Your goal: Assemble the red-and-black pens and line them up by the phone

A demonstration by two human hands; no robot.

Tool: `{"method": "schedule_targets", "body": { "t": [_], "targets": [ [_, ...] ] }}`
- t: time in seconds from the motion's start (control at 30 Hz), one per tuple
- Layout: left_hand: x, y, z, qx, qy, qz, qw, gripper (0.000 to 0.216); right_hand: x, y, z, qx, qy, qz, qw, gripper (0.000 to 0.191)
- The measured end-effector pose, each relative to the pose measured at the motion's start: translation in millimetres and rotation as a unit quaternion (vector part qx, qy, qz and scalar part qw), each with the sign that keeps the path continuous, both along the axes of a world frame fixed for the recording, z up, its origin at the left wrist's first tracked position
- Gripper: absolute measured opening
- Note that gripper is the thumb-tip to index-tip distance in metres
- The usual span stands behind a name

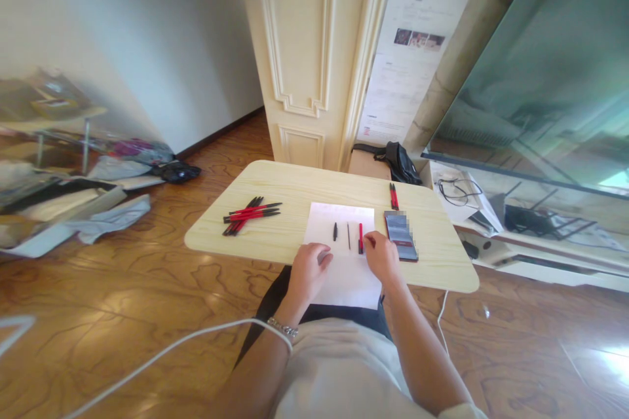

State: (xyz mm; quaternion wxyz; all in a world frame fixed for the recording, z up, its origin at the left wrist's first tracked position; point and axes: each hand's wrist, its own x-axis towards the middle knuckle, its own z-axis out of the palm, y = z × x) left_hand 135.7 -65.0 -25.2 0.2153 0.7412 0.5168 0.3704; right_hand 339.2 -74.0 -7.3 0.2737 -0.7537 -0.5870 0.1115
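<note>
A white sheet of paper lies on a small light wooden table. On it lie a short black pen part, a thin dark refill and a red pen barrel. My right hand has its fingertips pinched at the lower end of the red barrel. My left hand rests on the paper with fingers curled loosely, holding nothing that I can see. A silver bracelet is on the left wrist.
A pile of red and black pens lies at the table's left. Two more red pens and a phone lie at the right. A white cable crosses my lap. Clutter covers the floor to the left; a black bag sits behind the table.
</note>
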Motion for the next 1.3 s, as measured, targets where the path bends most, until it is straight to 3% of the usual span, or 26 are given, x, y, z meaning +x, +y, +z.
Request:
{"method": "schedule_targets", "body": {
  "t": [0.23,0.57,0.73,0.9,1.07,1.3],
  "targets": [
    [5,1,-5.8,0.019,0.013,-0.006,1.000,0.010,-1,-2,-6.6,-0.007,-0.006,0.004,1.000,0.021],
    [7,8,-1.7,0.018,0.009,-0.006,1.000,0.010,5,8,4.5,-0.023,0.004,0.013,1.000,0.019],
    [5,-1,10.3,-0.004,-0.088,0.030,0.996,0.013,13,27,12.4,-0.026,-0.011,-0.013,1.000,0.023],
    [7,-11,20.1,-0.089,-0.223,0.033,0.970,0.016,15,55,9.3,-0.102,-0.049,-0.017,0.993,0.030],
    [9,-13,18.0,-0.097,-0.223,0.026,0.970,0.018,16,71,2.3,-0.142,-0.081,-0.011,0.986,0.040],
    [15,-13,17.3,-0.107,-0.255,0.014,0.961,0.019,14,76,3.7,-0.151,-0.092,-0.018,0.984,0.032]
  ]
}}
